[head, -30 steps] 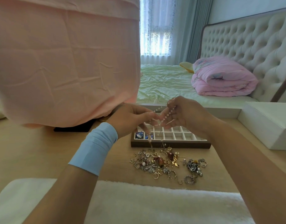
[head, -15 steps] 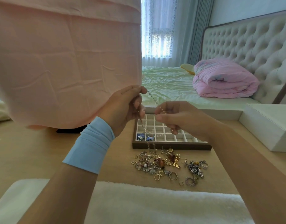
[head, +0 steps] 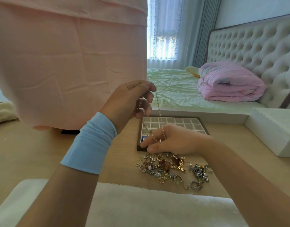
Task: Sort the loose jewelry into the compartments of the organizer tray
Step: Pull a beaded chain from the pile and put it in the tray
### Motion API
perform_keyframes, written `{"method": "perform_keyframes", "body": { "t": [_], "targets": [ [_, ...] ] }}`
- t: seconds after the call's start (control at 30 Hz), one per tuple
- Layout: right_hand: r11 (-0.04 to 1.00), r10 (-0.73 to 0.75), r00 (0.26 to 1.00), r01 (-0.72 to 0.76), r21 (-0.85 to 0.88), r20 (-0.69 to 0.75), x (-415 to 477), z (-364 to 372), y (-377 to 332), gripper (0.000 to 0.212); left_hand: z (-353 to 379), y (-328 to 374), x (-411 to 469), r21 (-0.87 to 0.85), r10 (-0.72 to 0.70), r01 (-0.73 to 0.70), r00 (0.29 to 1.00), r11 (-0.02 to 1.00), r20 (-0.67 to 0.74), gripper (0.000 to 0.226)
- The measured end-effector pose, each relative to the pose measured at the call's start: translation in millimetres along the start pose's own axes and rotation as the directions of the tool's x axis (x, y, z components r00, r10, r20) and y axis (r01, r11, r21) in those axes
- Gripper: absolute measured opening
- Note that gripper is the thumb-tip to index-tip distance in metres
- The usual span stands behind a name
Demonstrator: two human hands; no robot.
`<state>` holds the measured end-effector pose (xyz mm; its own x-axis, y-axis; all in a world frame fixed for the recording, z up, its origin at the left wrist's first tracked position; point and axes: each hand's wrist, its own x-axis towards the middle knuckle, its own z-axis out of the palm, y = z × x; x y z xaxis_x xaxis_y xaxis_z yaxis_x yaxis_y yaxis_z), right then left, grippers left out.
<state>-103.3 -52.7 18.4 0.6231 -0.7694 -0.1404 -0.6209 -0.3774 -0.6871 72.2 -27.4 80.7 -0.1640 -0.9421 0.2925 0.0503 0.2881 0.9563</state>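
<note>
Left hand (head: 129, 100) is up high, thumb and forefinger pinched tight on the top of the pearl strand (head: 159, 108). The beads drop almost straight down from that grip, long axis near vertical. They land in the right hand (head: 172, 141), which sits low over the front edge of the organizer tray (head: 186, 124). There the lower loop is wound over the forefinger and the fingers are lightly closed on it, though the exact pinch is hard to make out.

So the strand hangs taut between the two hands, directly above the tray's near-left compartments, just beside the one holding blue pieces (head: 144, 138). The right hand is the nearer one to the tray by far. My read: the left hand has to come down and feed the strand into a cell while the right guides it. The loose jewelry pile (head: 165, 167) waits on the surface (head: 34, 153), just in front of the tray.
</note>
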Motion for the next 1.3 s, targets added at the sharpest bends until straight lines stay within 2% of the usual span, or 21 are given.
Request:
{"method": "perform_keyframes", "body": {
  "t": [0.1,0.23,0.3,0.37,0.43,0.5,0.57,0.67,0.8,0.9,0.93,1.0,1.07,1.1,1.17,1.3],
  "targets": [
    [1.000,0.002,1.000,-0.002,0.019,-0.006,2.0,3.7,-0.9,0.011,1.5,3.5,-2.1,0.074,0.031,-0.032,0.999,0.997,0.019,0.026],
    [0.996,-0.015,0.997,0.021,0.084,-0.077,1.0,-4.9,9.0,0.024,-3.9,5.5,-2.4,0.138,0.084,-0.068,0.990,0.988,-0.110,0.025],
    [0.967,-0.015,0.991,0.048,0.249,-0.131,-0.9,-11.1,15.7,0.028,-12.0,1.4,-0.8,0.093,0.066,-0.050,0.983,0.994,-0.172,0.025],
    [0.886,0.013,0.986,0.065,0.459,-0.165,-3.5,-17.1,18.1,0.026,-21.4,-5.3,0.8,0.029,0.005,0.001,0.978,1.000,-0.210,0.025],
    [0.841,0.048,0.970,0.089,0.534,-0.236,-4.7,-23.3,18.6,0.023,-28.0,-11.8,1.7,0.006,-0.057,0.060,0.973,0.998,-0.222,0.025],
    [0.865,0.065,0.941,0.112,0.490,-0.331,-2.7,-29.2,19.0,0.022,-32.7,-19.9,3.5,0.071,-0.114,0.135,0.964,0.988,-0.242,0.023],
    [0.923,0.061,0.896,0.118,0.366,-0.441,-2.2,-35.5,16.4,0.022,-37.0,-28.9,5.7,0.222,-0.156,0.216,0.954,0.951,-0.257,0.020],
    [0.950,0.022,0.852,0.145,0.276,-0.523,-6.7,-44.6,8.2,0.024,-40.3,-42.7,6.9,0.479,-0.223,0.297,0.953,0.826,-0.207,0.016],
    [0.991,-0.053,0.800,0.115,0.067,-0.598,-13.0,-50.4,1.6,0.017,-31.9,-53.9,6.1,0.710,-0.309,0.297,0.944,0.639,-0.116,0.015],
    [0.993,-0.101,0.758,0.120,-0.014,-0.645,-12.8,-47.7,-2.3,0.013,-19.1,-58.4,8.6,0.819,-0.255,0.216,0.963,0.531,-0.089,0.015],
    [0.989,-0.098,0.755,0.144,0.018,-0.648,-11.9,-46.2,-3.5,0.013,-12.9,-59.1,9.7,0.819,-0.211,0.183,0.974,0.544,-0.079,0.020],
    [0.975,-0.082,0.769,0.195,0.111,-0.634,-10.8,-43.6,-6.2,0.014,2.0,-58.6,12.3,0.670,-0.137,0.142,0.989,0.729,-0.061,0.027],
    [0.963,-0.062,0.775,0.213,0.167,-0.629,-10.2,-41.1,-7.0,0.013,18.0,-55.4,12.2,0.342,-0.132,0.127,0.991,0.931,-0.010,0.025],
    [0.957,-0.057,0.775,0.223,0.187,-0.629,-9.9,-40.2,-7.1,0.013,24.3,-55.0,12.0,0.192,-0.142,0.134,0.989,0.972,0.033,0.023],
    [0.942,-0.046,0.772,0.245,0.229,-0.634,-9.2,-39.7,-5.0,0.010,29.6,-61.0,11.6,0.060,-0.135,0.129,0.986,0.990,0.101,0.022],
    [0.906,0.020,0.774,0.254,0.339,-0.633,-7.4,-41.9,1.3,0.007,28.5,-81.4,10.1,0.171,-0.121,0.104,0.988,0.980,0.093,0.024]
  ]
}}
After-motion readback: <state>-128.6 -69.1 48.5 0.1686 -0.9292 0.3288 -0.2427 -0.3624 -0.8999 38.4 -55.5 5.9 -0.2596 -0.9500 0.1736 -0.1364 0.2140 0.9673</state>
